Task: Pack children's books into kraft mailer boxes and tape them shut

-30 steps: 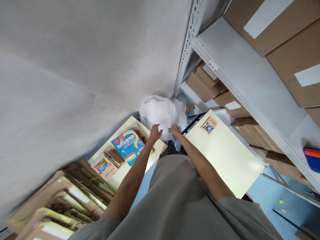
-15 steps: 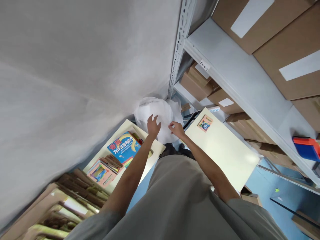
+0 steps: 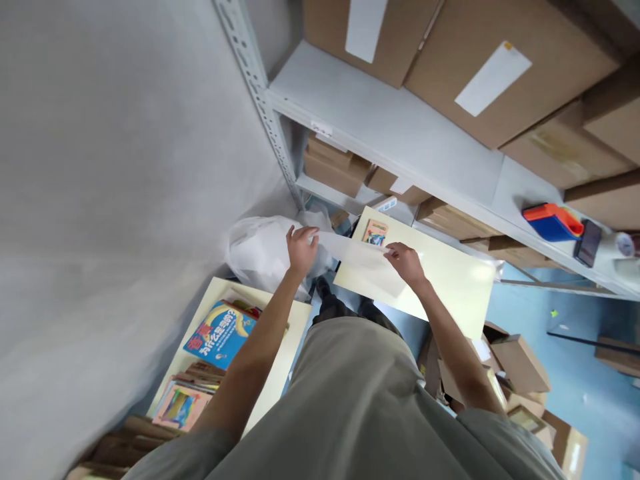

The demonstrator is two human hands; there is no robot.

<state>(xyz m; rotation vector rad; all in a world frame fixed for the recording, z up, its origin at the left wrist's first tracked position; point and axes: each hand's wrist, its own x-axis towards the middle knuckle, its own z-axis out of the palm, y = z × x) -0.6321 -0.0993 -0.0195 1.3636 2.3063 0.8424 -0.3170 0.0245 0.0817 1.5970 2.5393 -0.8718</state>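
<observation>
Sheet point(image 3: 367, 257), white, sheer, hung between hands, partly above worktop point(image 3: 450, 290) | left grip point(image 3: 302, 253), right grip point(image 3: 407, 267) both pinching its upper edge | likely very light, limp, slick, easily creased | best held by top corners, gently taut

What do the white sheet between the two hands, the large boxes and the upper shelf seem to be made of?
White sheet: probably thin plastic film, smooth, slightly see-through; thin paper is possible. Large boxes: matte, likely cardboard, given the brown, flat faces. Upper shelf: apparently painted metal, grey-white; its upright has punched holes.
</observation>
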